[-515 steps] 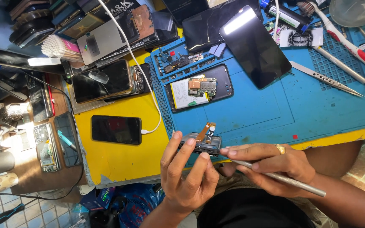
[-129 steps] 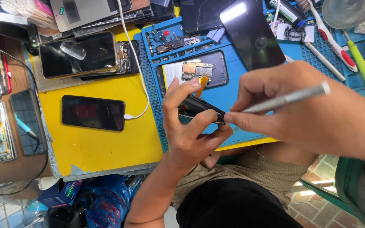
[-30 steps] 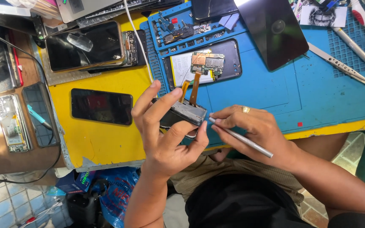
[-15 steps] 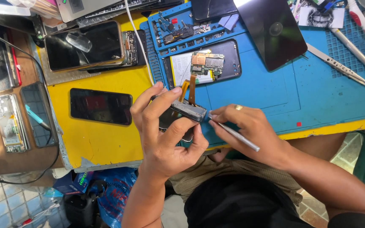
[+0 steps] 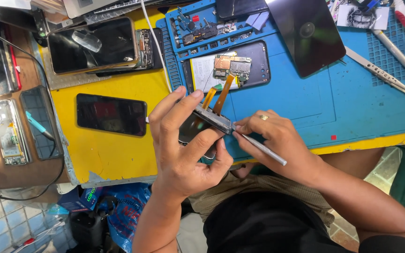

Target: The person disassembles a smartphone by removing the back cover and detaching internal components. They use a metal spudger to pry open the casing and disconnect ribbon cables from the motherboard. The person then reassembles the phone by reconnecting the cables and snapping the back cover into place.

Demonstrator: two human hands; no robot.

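A dark, glossy phone screen panel with two orange flex ribbons [image 5: 207, 122] is being pinched edgewise by the left hand [image 5: 183, 140], just in front of the blue rubber repair mat [image 5: 305, 107]. One thin silver metal tool [image 5: 261, 147] is being pinched against the panel's edge by the right hand [image 5: 273, 140]. One opened phone with exposed circuit board [image 5: 230, 70] is lying on the mat.

Both forearms are bare, no sleeves showing. The right hand [image 5: 277, 140] wears a gold ring [image 5: 263, 117]. Khaki shorts [image 5: 258, 197] and a black top [image 5: 277, 225] below.
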